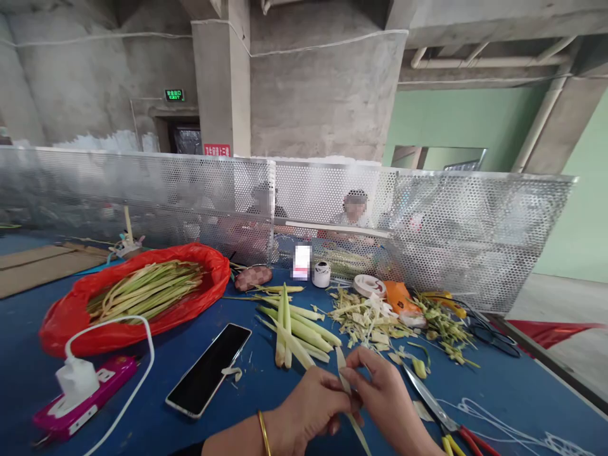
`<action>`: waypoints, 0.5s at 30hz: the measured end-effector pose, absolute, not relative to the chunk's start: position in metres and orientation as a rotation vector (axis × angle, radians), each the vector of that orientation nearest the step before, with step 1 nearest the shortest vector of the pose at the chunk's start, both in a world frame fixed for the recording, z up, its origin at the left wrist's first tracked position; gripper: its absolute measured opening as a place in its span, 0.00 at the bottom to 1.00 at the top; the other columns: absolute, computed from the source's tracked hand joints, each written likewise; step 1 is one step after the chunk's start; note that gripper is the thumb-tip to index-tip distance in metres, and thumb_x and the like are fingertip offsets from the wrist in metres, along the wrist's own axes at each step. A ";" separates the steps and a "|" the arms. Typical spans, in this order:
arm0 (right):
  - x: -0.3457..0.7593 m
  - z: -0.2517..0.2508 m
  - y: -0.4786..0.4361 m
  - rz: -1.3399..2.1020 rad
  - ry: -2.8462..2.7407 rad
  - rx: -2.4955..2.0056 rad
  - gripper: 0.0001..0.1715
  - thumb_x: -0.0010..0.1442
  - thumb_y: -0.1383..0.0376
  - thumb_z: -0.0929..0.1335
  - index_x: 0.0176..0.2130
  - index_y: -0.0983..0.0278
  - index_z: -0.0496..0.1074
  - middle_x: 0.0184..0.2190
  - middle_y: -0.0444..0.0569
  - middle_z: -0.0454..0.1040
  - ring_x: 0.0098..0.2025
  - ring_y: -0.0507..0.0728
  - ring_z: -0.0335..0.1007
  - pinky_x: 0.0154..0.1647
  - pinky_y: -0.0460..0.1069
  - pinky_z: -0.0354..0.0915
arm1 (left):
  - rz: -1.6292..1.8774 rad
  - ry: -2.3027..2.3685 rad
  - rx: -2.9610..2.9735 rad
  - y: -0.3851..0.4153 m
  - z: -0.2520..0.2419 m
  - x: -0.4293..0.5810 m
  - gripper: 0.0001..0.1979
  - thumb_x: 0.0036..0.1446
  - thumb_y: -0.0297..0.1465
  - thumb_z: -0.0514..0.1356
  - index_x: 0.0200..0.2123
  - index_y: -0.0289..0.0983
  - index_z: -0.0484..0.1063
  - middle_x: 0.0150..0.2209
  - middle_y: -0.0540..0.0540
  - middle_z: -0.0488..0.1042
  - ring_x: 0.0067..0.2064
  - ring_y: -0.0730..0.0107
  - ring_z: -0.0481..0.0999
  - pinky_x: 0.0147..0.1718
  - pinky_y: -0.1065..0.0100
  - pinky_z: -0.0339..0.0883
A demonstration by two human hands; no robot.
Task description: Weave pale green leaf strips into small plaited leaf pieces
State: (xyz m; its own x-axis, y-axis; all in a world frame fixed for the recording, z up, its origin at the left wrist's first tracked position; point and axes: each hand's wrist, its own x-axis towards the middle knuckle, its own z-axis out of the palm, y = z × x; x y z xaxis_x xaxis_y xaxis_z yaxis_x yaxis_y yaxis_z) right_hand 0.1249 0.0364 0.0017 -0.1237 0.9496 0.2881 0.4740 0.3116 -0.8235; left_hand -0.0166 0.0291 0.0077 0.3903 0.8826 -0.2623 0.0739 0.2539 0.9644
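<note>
My left hand (308,405), with a gold bangle at the wrist, is closed in a pinch on a narrow pale leaf strip (358,433). My right hand (380,389) pinches the same strip between thumb and fingers, close beside the left. The strip's upper end sticks out above the hands and its lower end hangs below them. Just beyond lies a bundle of pale green leaf stalks (304,326); one long leaf runs down to my left hand, and I cannot tell whether it is held. Scissors (430,399) lie open-bladed to the right of my right hand.
Left stand a red plastic bag (185,316) of long leaves, a phone (209,370) and a magenta power strip (90,402) with a white cable. Leaf scraps (365,316), a tape roll (369,285) and white string (513,430) lie right. Behind a perforated metal screen (327,190) people sit.
</note>
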 end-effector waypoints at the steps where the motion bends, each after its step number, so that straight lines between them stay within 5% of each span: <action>1: 0.124 0.003 0.037 0.692 -1.741 -1.288 0.10 0.56 0.64 0.65 0.24 0.62 0.64 0.22 0.42 0.67 0.26 0.54 0.63 0.26 0.46 0.57 | 0.706 1.035 1.203 0.030 0.008 -0.016 0.07 0.40 0.30 0.59 0.18 0.34 0.75 0.17 0.50 0.69 0.14 0.80 0.55 0.16 0.70 0.40; 6: 0.115 0.013 0.038 0.692 -1.689 -1.258 0.11 0.55 0.65 0.65 0.23 0.62 0.62 0.19 0.39 0.63 0.24 0.51 0.59 0.25 0.45 0.55 | 0.692 1.045 1.170 0.031 0.014 -0.019 0.06 0.40 0.31 0.60 0.17 0.35 0.70 0.13 0.55 0.59 0.15 0.80 0.55 0.16 0.71 0.38; 15: 0.108 0.039 0.045 1.346 -1.398 -1.075 0.17 0.52 0.55 0.69 0.25 0.62 0.62 0.19 0.38 0.66 0.16 0.46 0.54 0.13 0.41 0.52 | 0.622 0.934 1.156 0.030 0.044 -0.029 0.16 0.49 0.40 0.58 0.25 0.32 0.75 0.25 0.45 0.74 0.15 0.82 0.59 0.15 0.71 0.37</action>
